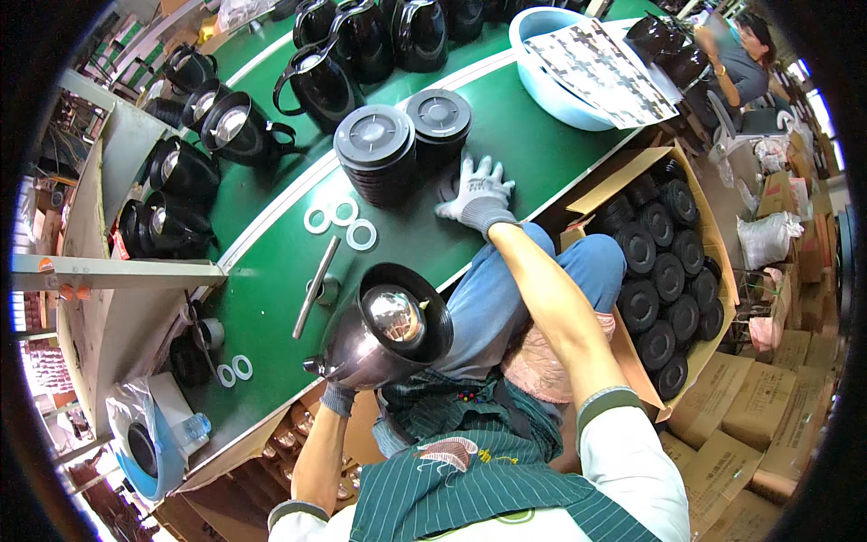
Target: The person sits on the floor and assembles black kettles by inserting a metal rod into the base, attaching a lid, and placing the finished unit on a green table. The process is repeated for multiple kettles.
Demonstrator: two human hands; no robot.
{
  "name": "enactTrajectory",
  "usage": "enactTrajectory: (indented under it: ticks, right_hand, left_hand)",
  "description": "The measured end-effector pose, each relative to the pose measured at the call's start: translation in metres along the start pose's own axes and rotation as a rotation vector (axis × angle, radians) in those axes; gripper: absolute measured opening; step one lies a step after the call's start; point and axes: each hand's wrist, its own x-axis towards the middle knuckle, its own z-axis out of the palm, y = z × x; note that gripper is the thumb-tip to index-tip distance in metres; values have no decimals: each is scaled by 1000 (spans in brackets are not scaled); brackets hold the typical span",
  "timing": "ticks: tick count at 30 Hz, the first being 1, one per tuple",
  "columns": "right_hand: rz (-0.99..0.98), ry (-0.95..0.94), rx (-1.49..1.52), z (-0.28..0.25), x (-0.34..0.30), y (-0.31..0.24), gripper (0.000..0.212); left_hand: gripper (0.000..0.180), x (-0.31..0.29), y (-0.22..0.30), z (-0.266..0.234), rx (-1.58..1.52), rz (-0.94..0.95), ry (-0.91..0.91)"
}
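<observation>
My left hand (pixel 338 398), in a grey glove and mostly hidden by the jug, holds a dark, glossy vacuum jug (pixel 348 348) over my lap at the table edge. The jug is tilted, its wide open end facing up and right, and a mirrored liner (pixel 395 313) shows inside. My right hand (pixel 484 193), gloved too, reaches out with fingers spread, low over the green table. Beside it stand two stacks of round black discs (pixel 373 134). Part of a dark disc (pixel 448 187) shows by its fingers.
White rings (pixel 361 235) and a metal rod (pixel 316 287) lie on the table (pixel 271 312). Black jugs (pixel 321 88) stand along the back and left. A blue basin (pixel 551 90) sits far right. An open carton (pixel 623 185) of black discs is at my right; a person (pixel 742 72) sits beyond.
</observation>
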Motion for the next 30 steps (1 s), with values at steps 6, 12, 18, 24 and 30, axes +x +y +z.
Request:
enactTrajectory:
  ticks: [6, 12, 18, 24, 30]
  right_hand:
    - [-514, -45, 930, -40, -110, 49, 130]
    - [-915, -71, 1025, -38, -203, 68, 134]
    - [-1041, 118, 972, -30, -241, 84, 135]
    - [-954, 119, 1069, -16, -267, 97, 136]
    - [-942, 203, 1004, -26, -284, 104, 138]
  left_hand:
    - [74, 18, 6, -1, 149, 25, -82]
    - [70, 14, -11, -21, -208, -130, -189]
    - [67, -2, -12, -37, -465, -288, -222]
    - [45, -3, 46, -36, -389, -227, -308]
    - [48, 27, 104, -7, -644, -527, -457]
